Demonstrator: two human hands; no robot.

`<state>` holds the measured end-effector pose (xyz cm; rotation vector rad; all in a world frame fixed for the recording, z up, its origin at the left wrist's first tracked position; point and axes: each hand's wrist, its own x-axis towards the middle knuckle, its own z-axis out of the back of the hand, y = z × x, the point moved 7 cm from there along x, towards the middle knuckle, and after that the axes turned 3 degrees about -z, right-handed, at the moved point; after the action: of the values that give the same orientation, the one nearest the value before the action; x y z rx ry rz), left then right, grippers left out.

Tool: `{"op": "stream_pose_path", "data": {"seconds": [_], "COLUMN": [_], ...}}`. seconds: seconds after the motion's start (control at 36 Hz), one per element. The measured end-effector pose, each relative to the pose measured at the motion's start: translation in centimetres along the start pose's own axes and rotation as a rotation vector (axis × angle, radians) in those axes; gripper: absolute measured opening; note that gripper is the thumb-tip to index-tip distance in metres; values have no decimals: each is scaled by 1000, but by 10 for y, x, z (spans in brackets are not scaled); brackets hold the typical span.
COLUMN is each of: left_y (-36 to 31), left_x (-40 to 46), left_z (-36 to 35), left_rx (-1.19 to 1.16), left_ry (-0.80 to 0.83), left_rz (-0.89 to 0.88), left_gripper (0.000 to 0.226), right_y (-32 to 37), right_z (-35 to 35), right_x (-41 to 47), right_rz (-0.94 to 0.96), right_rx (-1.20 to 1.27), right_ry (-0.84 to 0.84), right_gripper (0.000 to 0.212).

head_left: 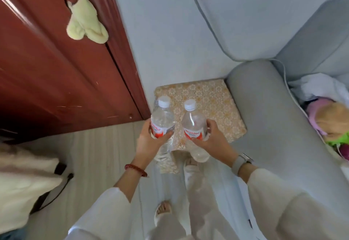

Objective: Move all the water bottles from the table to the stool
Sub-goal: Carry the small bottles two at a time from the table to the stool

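Note:
I hold two clear water bottles with white caps and red-and-white labels above the near edge of a stool (211, 103) with a yellow floral cushion top. My left hand (149, 141) is wrapped around the left bottle (162, 120) at its label. At the same height, my right hand (213, 139) grips the right bottle (193, 120). Both bottles are upright, tilted slightly away from me, side by side and apart. Nothing stands on the stool's top. No table is in view.
A dark red wooden door (56, 69) with a pale green plush toy (85, 22) hanging on it is at the left. A grey sofa arm (268, 116) flanks the stool on the right, with toys (328, 118) on the seat. A white-covered object (24, 179) sits at lower left.

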<state>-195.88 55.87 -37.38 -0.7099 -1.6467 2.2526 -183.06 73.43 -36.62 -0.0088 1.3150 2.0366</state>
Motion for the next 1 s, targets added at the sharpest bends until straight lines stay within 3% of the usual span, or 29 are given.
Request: {"op": "stream_pose_path", "data": {"seconds": [0.14,0.31,0.47,0.64,0.81,1.0], "left_y": [38,76,104,94,83,81], "left_x": [77,160,230,275,292,288], "left_z": [-33,-53,-62,-58,-58,-54], "left_rx": [-21,131,182,219,204,257], "left_ry": [21,-52,-11,-24,81,165], "left_rz": [38,20,59,11,8,33], "left_gripper": [67,65,76,76,72,92], "right_y": [-30,-46,-52,-48,-49,-40], "right_z": [-1,-11,-23,-29,-37,-29], "right_x": [98,193,263,305,321,323], "right_rz": [29,93,123,89,99,96], "right_rx": [-27,-79,-25,123,49,-28], "right_ry": [47,133,185,196,229,242], "right_gripper": [67,61,67,64,66,76]}}
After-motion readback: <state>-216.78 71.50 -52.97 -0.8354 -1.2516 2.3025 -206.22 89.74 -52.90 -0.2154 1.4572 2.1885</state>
